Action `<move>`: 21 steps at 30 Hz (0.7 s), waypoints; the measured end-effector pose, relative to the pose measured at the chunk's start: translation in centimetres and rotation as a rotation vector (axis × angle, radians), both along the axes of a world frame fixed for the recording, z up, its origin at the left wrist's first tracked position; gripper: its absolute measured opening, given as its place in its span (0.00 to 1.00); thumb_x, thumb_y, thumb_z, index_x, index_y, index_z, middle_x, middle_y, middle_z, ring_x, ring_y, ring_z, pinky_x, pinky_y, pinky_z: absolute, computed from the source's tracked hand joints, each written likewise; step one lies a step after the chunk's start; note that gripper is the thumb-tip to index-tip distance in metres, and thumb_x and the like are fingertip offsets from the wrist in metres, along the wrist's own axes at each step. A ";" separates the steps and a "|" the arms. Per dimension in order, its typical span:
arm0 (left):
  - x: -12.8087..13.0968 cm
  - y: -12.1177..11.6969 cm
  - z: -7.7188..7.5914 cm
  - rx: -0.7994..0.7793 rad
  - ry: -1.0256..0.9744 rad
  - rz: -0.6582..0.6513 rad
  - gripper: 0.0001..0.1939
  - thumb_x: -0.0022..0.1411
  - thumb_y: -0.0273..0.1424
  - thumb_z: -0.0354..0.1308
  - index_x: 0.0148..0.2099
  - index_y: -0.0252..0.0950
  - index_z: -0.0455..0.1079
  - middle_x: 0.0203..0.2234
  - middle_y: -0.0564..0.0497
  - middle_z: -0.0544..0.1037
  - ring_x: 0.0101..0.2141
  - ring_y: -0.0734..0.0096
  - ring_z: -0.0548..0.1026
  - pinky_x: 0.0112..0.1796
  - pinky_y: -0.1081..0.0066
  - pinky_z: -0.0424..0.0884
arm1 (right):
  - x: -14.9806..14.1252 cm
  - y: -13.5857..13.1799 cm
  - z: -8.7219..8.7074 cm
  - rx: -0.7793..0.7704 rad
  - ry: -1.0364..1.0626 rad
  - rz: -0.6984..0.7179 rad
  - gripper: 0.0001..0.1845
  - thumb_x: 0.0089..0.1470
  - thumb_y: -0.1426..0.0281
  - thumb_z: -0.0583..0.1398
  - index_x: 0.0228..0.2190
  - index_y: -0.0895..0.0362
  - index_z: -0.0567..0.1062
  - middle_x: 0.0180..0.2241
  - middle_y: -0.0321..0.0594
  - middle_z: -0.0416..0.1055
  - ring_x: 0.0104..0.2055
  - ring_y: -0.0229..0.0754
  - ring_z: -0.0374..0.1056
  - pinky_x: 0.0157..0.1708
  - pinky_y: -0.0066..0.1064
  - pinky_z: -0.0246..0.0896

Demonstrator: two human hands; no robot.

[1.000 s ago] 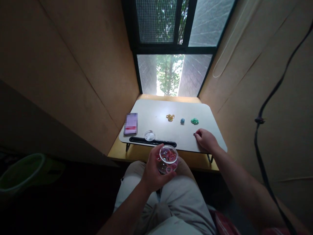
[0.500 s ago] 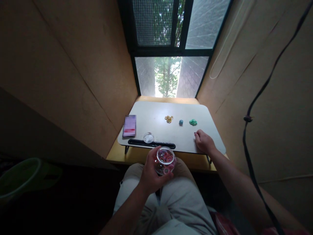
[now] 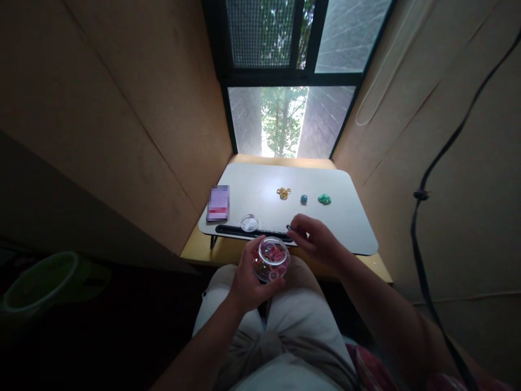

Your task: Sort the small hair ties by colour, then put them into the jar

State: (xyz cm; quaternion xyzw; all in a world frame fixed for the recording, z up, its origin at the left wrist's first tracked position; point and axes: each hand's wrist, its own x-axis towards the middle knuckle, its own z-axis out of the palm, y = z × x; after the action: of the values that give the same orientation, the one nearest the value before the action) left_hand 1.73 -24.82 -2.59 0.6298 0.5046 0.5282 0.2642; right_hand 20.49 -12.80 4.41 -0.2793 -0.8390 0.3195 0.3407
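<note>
My left hand (image 3: 247,279) is wrapped round a clear round jar (image 3: 261,270), held above my lap with its mouth open upward. Inside lie several pink and red elastic bands (image 3: 273,254). Close to the jar's right side, my right hand (image 3: 315,238) pinches a small dark band (image 3: 289,227) between thumb and fingertips. On the white folding table (image 3: 252,179) sit a pile of yellow bands (image 3: 284,193), a small blue bundle of bands (image 3: 304,199) and a pile of green bands (image 3: 324,199).
A clear round lid (image 3: 249,222) lies by the black slot (image 3: 228,229) at the table's front edge. A phone (image 3: 218,203) with a blurred screen rests at the left. A dark cord (image 3: 413,233) hangs at the right. On the floor stands a green bin (image 3: 73,271).
My right hand has moved left from below the green pile to beside the jar, still pinching the small dark thing. My left hand keeps holding the jar. The view has shifted slightly.
</note>
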 end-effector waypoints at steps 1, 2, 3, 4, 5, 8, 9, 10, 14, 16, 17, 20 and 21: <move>0.0 0.0 0.0 0.002 0.000 0.003 0.48 0.49 0.40 0.71 0.66 0.41 0.51 0.58 0.40 0.65 0.57 0.49 0.68 0.56 0.50 0.65 | -0.4 -0.4 0.6 0.010 0.014 0.033 0.08 0.56 0.70 0.60 0.27 0.56 0.65 0.23 0.30 0.58 0.25 0.34 0.53 0.25 0.26 0.50; 0.1 0.0 0.0 0.001 -0.005 0.004 0.48 0.48 0.40 0.71 0.66 0.41 0.51 0.58 0.40 0.65 0.57 0.50 0.68 0.56 0.50 0.65 | -0.6 -0.7 1.2 0.029 0.013 0.063 0.07 0.56 0.71 0.60 0.28 0.57 0.67 0.24 0.31 0.60 0.25 0.34 0.55 0.26 0.26 0.51; 0.2 -0.1 0.0 0.000 -0.014 0.002 0.48 0.49 0.40 0.71 0.66 0.41 0.51 0.58 0.40 0.65 0.56 0.50 0.68 0.56 0.51 0.65 | -0.9 -1.1 1.7 0.047 -0.003 0.099 0.05 0.55 0.72 0.61 0.28 0.58 0.69 0.25 0.32 0.62 0.26 0.34 0.57 0.27 0.25 0.53; 0.3 -0.1 0.0 -0.001 -0.027 -0.004 0.48 0.49 0.40 0.71 0.66 0.41 0.51 0.58 0.40 0.65 0.56 0.50 0.68 0.56 0.51 0.66 | -1.0 -1.5 2.1 0.061 -0.027 0.134 0.03 0.55 0.73 0.61 0.29 0.58 0.72 0.26 0.34 0.64 0.27 0.34 0.59 0.28 0.25 0.54; 0.3 -0.1 0.0 -0.003 -0.042 -0.011 0.48 0.49 0.40 0.71 0.66 0.41 0.51 0.58 0.40 0.65 0.56 0.51 0.69 0.56 0.52 0.66 | -1.1 -1.8 2.5 0.070 -0.050 0.170 0.01 0.55 0.73 0.61 0.31 0.58 0.73 0.27 0.35 0.65 0.28 0.34 0.60 0.28 0.25 0.55; 0.5 -0.2 0.1 0.006 -0.061 -0.016 0.48 0.49 0.40 0.71 0.67 0.41 0.50 0.58 0.40 0.65 0.55 0.52 0.70 0.55 0.53 0.68 | -0.9 -2.8 3.5 0.057 -0.059 0.263 0.09 0.55 0.70 0.63 0.40 0.57 0.75 0.31 0.38 0.69 0.28 0.35 0.61 0.29 0.26 0.57; 0.5 -0.3 0.1 0.012 -0.056 -0.013 0.48 0.49 0.39 0.71 0.67 0.41 0.50 0.58 0.40 0.65 0.55 0.52 0.70 0.55 0.52 0.67 | -0.7 -3.0 3.8 0.043 -0.030 0.274 0.10 0.55 0.69 0.63 0.41 0.58 0.74 0.31 0.38 0.69 0.28 0.35 0.61 0.28 0.26 0.57; 0.5 -0.3 0.1 0.017 -0.047 -0.008 0.48 0.49 0.39 0.71 0.67 0.41 0.51 0.58 0.40 0.65 0.55 0.51 0.69 0.56 0.52 0.67 | -0.5 -2.9 3.8 0.030 0.012 0.266 0.09 0.56 0.68 0.62 0.39 0.58 0.73 0.30 0.38 0.68 0.28 0.35 0.60 0.28 0.27 0.56; 0.3 -0.4 -0.1 0.012 -0.050 0.005 0.49 0.48 0.38 0.72 0.67 0.42 0.50 0.60 0.40 0.65 0.58 0.49 0.67 0.58 0.49 0.63 | 0.4 -0.9 2.1 0.034 0.106 0.025 0.17 0.59 0.66 0.57 0.20 0.56 0.61 0.20 0.32 0.57 0.24 0.34 0.53 0.25 0.28 0.49; 0.2 -0.4 -0.3 0.005 -0.073 0.005 0.49 0.49 0.38 0.71 0.67 0.42 0.50 0.60 0.40 0.64 0.58 0.49 0.67 0.59 0.48 0.62 | 0.9 0.9 -0.1 0.019 0.015 -0.108 0.22 0.58 0.65 0.57 0.17 0.54 0.55 0.17 0.29 0.50 0.21 0.33 0.47 0.23 0.28 0.44; 0.2 -0.4 -0.4 0.001 -0.080 0.003 0.49 0.49 0.39 0.71 0.67 0.42 0.50 0.60 0.39 0.64 0.58 0.49 0.67 0.59 0.48 0.62 | 1.1 1.8 -1.4 -0.007 -0.041 -0.160 0.22 0.58 0.63 0.56 0.17 0.54 0.55 0.16 0.29 0.49 0.21 0.33 0.46 0.23 0.28 0.43; 0.0 -0.4 -0.6 -0.005 -0.081 0.004 0.49 0.48 0.39 0.72 0.67 0.41 0.50 0.60 0.39 0.64 0.58 0.48 0.67 0.58 0.48 0.63 | 1.6 3.6 -5.2 -0.057 -0.203 -0.249 0.17 0.55 0.62 0.56 0.20 0.55 0.60 0.18 0.30 0.56 0.22 0.35 0.51 0.23 0.28 0.45; -0.1 -0.4 -0.6 -0.006 -0.080 0.008 0.49 0.48 0.39 0.72 0.67 0.42 0.51 0.60 0.39 0.64 0.58 0.48 0.67 0.58 0.48 0.63 | 1.7 3.9 -6.2 -0.067 -0.255 -0.263 0.15 0.55 0.62 0.56 0.21 0.55 0.62 0.18 0.31 0.58 0.22 0.35 0.53 0.24 0.28 0.45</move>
State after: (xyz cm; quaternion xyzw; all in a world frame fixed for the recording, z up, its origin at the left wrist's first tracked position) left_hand 1.61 -25.26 -3.23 0.6053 0.4977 0.5526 0.2840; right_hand 22.22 -8.94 -1.81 -0.4360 -0.8205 0.2620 0.2610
